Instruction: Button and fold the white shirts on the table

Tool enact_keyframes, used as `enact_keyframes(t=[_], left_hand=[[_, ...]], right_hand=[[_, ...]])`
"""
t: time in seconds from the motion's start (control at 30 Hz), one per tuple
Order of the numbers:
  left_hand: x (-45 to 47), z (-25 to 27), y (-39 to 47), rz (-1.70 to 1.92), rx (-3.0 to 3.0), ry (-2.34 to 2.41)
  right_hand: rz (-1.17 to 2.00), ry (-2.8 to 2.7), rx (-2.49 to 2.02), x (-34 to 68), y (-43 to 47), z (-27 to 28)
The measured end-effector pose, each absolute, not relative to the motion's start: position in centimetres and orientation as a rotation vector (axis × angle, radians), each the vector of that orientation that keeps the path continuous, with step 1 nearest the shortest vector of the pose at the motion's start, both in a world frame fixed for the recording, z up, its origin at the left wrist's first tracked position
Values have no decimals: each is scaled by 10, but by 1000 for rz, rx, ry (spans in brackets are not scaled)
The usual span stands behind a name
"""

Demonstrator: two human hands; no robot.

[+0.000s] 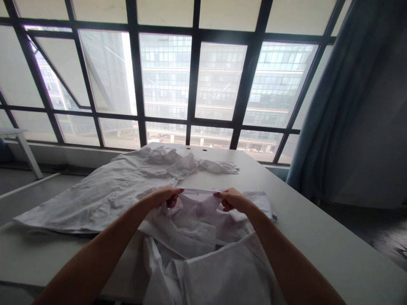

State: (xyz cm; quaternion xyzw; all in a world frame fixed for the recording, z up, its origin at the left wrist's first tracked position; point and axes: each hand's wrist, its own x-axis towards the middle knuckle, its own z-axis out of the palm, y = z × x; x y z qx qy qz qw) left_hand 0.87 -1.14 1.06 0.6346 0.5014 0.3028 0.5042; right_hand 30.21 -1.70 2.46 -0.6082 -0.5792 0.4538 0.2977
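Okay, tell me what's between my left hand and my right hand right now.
In the head view, a straight upper edge of the white garment spans from your left hand to your right hand, pinched at both ends.

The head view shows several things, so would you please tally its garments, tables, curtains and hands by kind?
Garments: 2 (held garment, spread garment)
Tables: 2 (near table, side table)
Curtains: 1 (blue curtain)
Hands: 2 (left hand, right hand)
Total: 7
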Motion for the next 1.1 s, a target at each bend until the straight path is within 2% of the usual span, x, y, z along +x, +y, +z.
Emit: enact_keyframes(t=[0.07, 0.13, 0.2, 0.3, 0.4, 0.63, 0.83, 0.93, 1.1], left_hand=[[13, 12, -10, 871, 1475, 1099], [20, 11, -10, 1016, 1584, 1064], [28, 5, -15, 1069, 1878, 1113], [39, -3, -28, 825, 2377, 1188], [46, -5, -39, 512, 2626, 1267], [50, -8, -44, 482, 2606, 1333], [57, -16, -46, 608, 2497, 1401], [62, -19, -46, 657, 2460, 1463], [67, -20, -49, 782, 2411, 1458]], right_hand=[[1106, -1554, -1335, 296, -20, 26], [835, -1678, -1158, 285, -27, 25], [523, -1890, -1195, 271, -37, 22], [233, -2173, -1426, 249, -53, 13], [148, -2302, -1584, 234, -61, 5], [225, -2392, -1761, 230, -55, 4], [55, -2371, -1658, 226, -56, 3], [220, -2269, -1540, 231, -53, 3], [691, -1992, -1405, 242, -44, -5]])
